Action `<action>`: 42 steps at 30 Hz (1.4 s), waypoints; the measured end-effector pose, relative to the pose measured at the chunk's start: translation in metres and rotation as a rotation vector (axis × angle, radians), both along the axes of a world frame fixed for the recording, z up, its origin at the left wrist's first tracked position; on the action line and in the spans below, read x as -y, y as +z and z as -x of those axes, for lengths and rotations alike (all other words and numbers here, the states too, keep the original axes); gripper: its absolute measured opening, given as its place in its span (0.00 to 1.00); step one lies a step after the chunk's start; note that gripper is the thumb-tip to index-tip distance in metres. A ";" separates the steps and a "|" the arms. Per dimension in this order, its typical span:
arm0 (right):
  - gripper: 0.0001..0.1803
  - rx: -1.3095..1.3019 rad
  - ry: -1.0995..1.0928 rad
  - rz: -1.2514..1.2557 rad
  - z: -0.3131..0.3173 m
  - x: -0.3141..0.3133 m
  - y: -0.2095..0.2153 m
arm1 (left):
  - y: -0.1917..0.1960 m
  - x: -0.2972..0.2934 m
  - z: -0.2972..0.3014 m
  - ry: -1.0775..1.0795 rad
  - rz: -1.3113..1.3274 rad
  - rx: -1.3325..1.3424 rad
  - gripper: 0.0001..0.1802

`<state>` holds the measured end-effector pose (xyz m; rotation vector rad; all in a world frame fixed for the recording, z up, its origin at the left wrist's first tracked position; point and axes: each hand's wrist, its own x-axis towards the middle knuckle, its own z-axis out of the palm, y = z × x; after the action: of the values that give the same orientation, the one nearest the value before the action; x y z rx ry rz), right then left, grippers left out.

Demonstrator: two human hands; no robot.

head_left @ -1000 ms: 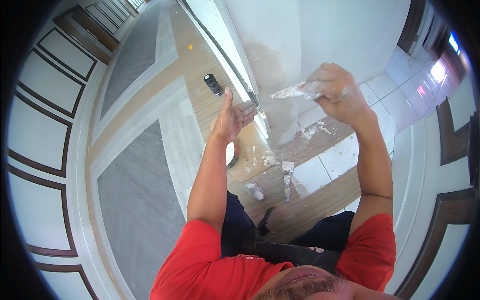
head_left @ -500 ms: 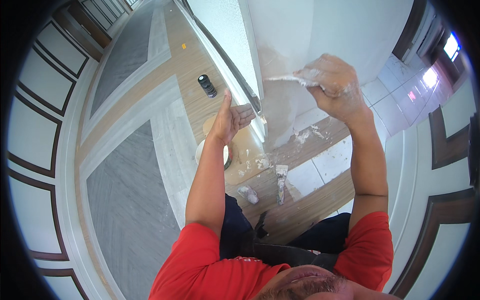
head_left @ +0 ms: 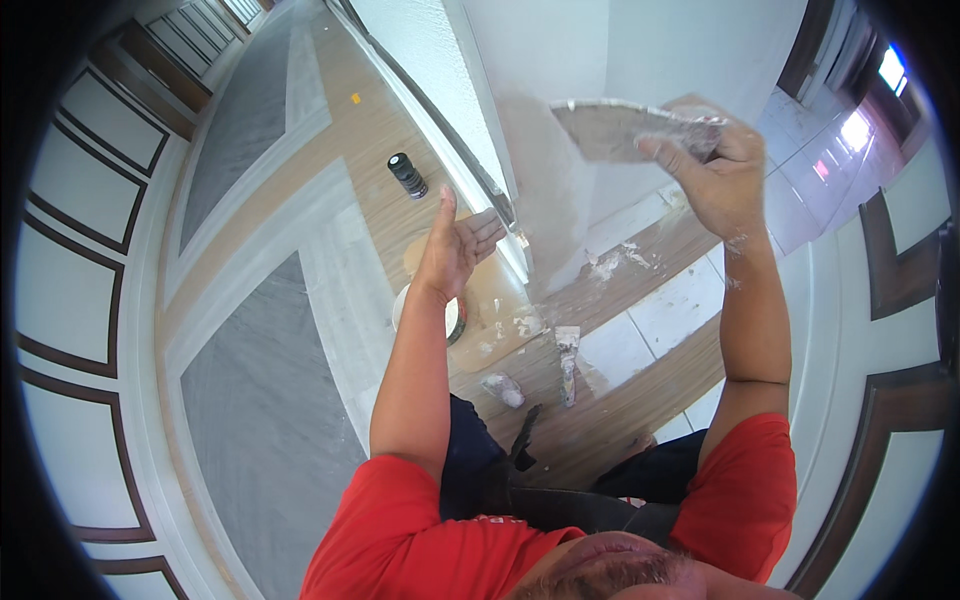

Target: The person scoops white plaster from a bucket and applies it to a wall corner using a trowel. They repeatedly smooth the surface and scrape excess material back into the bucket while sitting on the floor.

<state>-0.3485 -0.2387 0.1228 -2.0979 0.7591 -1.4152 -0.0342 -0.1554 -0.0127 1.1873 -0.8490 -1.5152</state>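
My right hand (head_left: 722, 180) is raised in front of the pale wall (head_left: 545, 180) at its corner, closed round a flat, curved-edged plastering scraper (head_left: 610, 132). White filler coats the scraper's edge and flecks my right wrist. Beside the white sill edge, my left hand (head_left: 458, 250) is open, thumb up and fingers stretched out, with nothing in it. Below my left forearm stands a round tub (head_left: 456, 318), partly hidden by the arm. On the floor before me lie a putty knife (head_left: 568, 362) smeared with filler and a whitish, crusted lump (head_left: 503, 389) whose kind I cannot make out.
A black bottle (head_left: 407, 175) stands on the wood-look floor past my left hand. Filler crumbs (head_left: 618, 262) lie by the wall's foot. A tan board (head_left: 495, 330) is under the tub. White panelled walls with dark trim (head_left: 70, 330) rise on both sides.
My right hand has moved slightly right and down and turned, so the scraper's broad face now shows instead of its thin edge. The left hand stays open, almost in place.
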 end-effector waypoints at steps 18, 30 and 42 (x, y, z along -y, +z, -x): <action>0.20 -0.077 0.132 -0.398 -0.032 0.039 -0.108 | -0.017 -0.017 0.029 0.150 0.079 0.033 0.77; 0.09 -0.304 0.313 0.350 -0.004 0.035 -0.091 | -0.009 -0.015 0.025 0.118 0.088 0.033 0.75; 0.11 -0.175 0.094 0.486 -0.027 0.017 -0.059 | -0.017 -0.017 0.024 0.137 0.066 -0.019 0.74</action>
<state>-0.3215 -0.2560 0.0642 -2.6136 0.3941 -1.4893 -0.0582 -0.1384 -0.0300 1.1573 -0.7835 -1.3751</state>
